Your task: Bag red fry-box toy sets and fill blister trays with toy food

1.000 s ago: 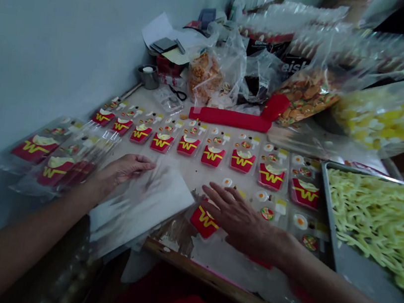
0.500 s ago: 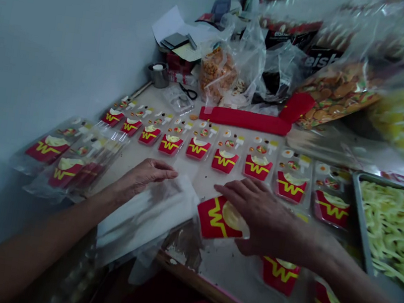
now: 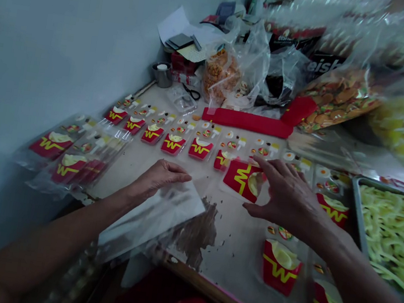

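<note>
My left hand (image 3: 166,176) pinches the upper edge of a stack of clear plastic bags (image 3: 154,220) that hangs over the table's front edge. My right hand (image 3: 286,196) spans a clear packet (image 3: 242,179) with a red, yellow-W fries carton inside, its thumb below and fingers above. That packet is turned sideways and overlaps a packet (image 3: 221,160) in the row behind. Similar packets (image 3: 200,147) lie in a line across the table, each with small food-shaped pieces above the carton. Another packet (image 3: 281,268) lies below my right wrist.
A metal tray (image 3: 360,229) of pale, fry-like strips stands at right. Overlapping packets (image 3: 68,168) sit at the left edge by the wall. Behind are a red strip (image 3: 247,121), black scissors (image 3: 191,92), a metal cup (image 3: 163,76) and filled plastic bags (image 3: 220,76).
My right hand has moved up and away with the packet, toward the row, and its fingers have spread wider. My left hand has shifted slightly right with the bags.
</note>
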Action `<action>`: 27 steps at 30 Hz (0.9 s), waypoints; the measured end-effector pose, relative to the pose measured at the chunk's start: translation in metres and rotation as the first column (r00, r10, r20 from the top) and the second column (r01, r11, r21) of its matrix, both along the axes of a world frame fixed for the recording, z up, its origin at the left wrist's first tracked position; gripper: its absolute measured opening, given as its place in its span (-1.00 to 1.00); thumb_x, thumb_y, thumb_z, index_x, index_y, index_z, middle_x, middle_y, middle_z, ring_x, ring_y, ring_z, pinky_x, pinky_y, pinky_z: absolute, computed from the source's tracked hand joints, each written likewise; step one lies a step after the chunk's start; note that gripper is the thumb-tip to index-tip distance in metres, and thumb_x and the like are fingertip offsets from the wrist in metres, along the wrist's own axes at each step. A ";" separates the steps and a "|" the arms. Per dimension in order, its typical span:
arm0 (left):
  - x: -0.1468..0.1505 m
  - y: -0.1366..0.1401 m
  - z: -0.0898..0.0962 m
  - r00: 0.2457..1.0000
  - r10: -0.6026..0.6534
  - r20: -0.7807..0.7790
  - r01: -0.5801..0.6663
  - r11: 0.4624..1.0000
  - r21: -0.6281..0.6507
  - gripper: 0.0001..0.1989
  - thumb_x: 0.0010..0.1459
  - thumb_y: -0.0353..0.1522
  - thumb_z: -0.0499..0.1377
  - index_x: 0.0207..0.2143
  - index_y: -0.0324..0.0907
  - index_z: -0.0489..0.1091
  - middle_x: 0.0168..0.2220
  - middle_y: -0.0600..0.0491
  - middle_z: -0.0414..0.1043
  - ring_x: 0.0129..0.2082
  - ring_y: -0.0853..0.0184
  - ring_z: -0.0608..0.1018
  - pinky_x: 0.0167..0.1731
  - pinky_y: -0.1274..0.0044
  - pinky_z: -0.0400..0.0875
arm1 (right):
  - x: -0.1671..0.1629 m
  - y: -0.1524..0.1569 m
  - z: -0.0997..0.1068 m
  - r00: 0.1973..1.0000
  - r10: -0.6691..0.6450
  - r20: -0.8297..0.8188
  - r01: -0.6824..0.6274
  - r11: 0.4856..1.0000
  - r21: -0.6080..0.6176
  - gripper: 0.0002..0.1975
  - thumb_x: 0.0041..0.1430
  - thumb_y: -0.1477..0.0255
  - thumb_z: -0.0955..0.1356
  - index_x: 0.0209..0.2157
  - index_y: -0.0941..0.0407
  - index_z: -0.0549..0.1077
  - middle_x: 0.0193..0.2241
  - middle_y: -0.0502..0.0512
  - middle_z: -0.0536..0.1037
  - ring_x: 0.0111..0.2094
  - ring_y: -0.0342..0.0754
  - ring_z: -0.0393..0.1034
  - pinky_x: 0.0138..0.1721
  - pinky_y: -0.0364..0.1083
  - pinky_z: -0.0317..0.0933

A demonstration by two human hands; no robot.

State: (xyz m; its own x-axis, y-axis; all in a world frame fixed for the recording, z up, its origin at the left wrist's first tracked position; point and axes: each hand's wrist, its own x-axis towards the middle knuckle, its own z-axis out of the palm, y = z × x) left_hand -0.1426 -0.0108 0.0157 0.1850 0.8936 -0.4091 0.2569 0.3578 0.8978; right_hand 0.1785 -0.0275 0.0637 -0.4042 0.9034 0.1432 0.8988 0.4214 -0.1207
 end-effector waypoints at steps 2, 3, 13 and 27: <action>0.005 -0.002 0.000 0.998 0.050 0.026 -0.049 0.998 -0.027 -0.72 -0.17 -0.22 0.46 -0.43 -0.18 0.56 -0.45 0.07 0.52 -0.43 0.37 0.47 -0.37 0.54 0.27 | 0.000 0.002 0.000 1.000 0.002 -0.013 -0.002 1.000 0.019 0.00 -0.09 0.07 0.48 0.33 0.09 0.08 0.05 0.29 0.38 0.01 0.35 0.29 -0.02 0.25 0.18; 0.008 -0.003 0.000 0.998 0.058 0.022 -0.058 0.998 -0.025 -0.72 -0.19 -0.23 0.47 -0.46 -0.19 0.54 -0.47 0.08 0.50 -0.45 0.38 0.46 -0.39 0.54 0.27 | -0.001 0.003 0.002 1.000 -0.001 -0.017 0.001 0.999 0.041 0.00 -0.07 0.07 0.47 0.33 0.09 0.06 0.05 0.30 0.37 0.01 0.35 0.28 -0.02 0.25 0.18; 0.036 -0.001 0.005 0.965 0.040 -0.261 0.013 0.980 0.198 -0.67 -0.24 -0.20 0.48 -0.50 -0.20 0.50 -0.50 0.08 0.48 -0.50 0.37 0.43 -0.48 0.53 0.24 | -0.005 -0.002 0.014 0.999 0.021 0.049 -0.028 0.987 0.157 -0.05 0.06 0.13 0.45 0.36 0.06 -0.02 0.09 0.29 0.33 0.05 0.33 0.18 0.03 0.22 0.06; 0.049 0.000 0.008 0.969 -0.191 -0.156 0.220 0.957 0.191 -0.44 -0.36 -0.34 0.52 -0.28 -0.14 0.36 -0.51 0.17 0.45 -0.51 0.38 0.46 -0.47 0.54 0.33 | -0.018 -0.024 -0.011 0.999 -0.039 0.018 0.036 0.992 0.123 -0.06 0.08 0.25 0.45 0.37 0.07 -0.07 0.12 0.30 0.33 0.08 0.34 0.16 0.06 0.23 0.05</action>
State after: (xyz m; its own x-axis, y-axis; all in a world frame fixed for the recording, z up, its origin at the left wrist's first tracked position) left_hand -0.0934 -0.0110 0.0238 0.3293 0.9093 -0.2543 0.4288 0.0959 0.8983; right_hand 0.1609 -0.0511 0.0528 -0.3744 0.8941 0.2458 0.9160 0.3978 -0.0517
